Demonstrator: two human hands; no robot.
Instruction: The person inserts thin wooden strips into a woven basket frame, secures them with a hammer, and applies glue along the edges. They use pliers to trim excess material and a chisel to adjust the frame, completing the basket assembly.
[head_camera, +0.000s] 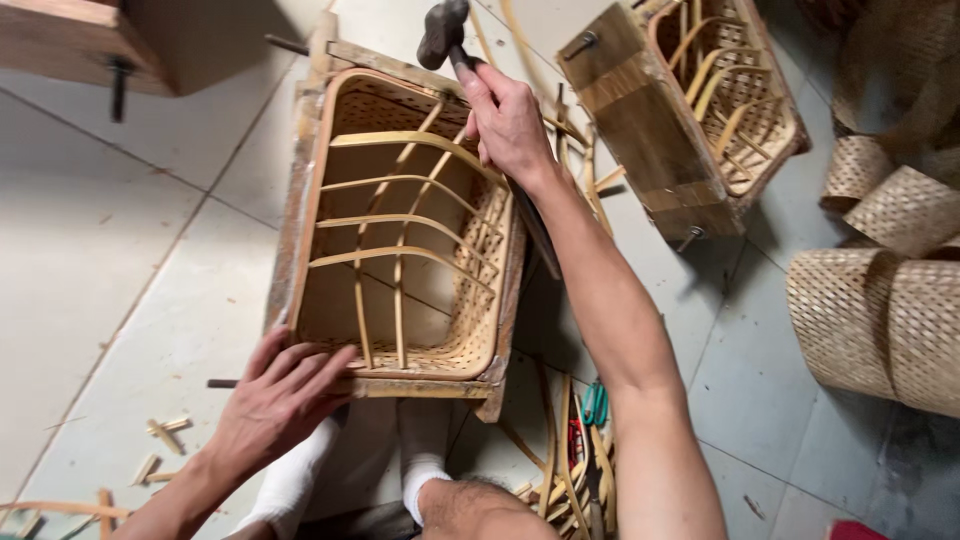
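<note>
Basket (405, 240) sits in its wooden mold frame (300, 180) on the tile floor, between the feet. Left hand (285, 390) presses flat, fingers spread, on the near rim so it doesn't shift; right hand (505, 120) is clamped around the hammer (440, 30) at the far rim.

Woven basket (400, 230) sitting inside wooden frame (505, 310) on floor (90, 260), centre of view. Left hand (280, 395) resting on frame's near-left corner. Right hand (508, 125) gripping hammer (442, 32) over basket's far-right rim. Second framed basket (700, 110) lying to right, further back. Rolled woven sheets (880, 300) lying at far right. Wooden block (90, 40) sitting at far left. Offcuts (165, 435) lying near left, beside left hand. Strips (570, 480) and scissors (594, 403) lying near right, under right forearm.
</note>
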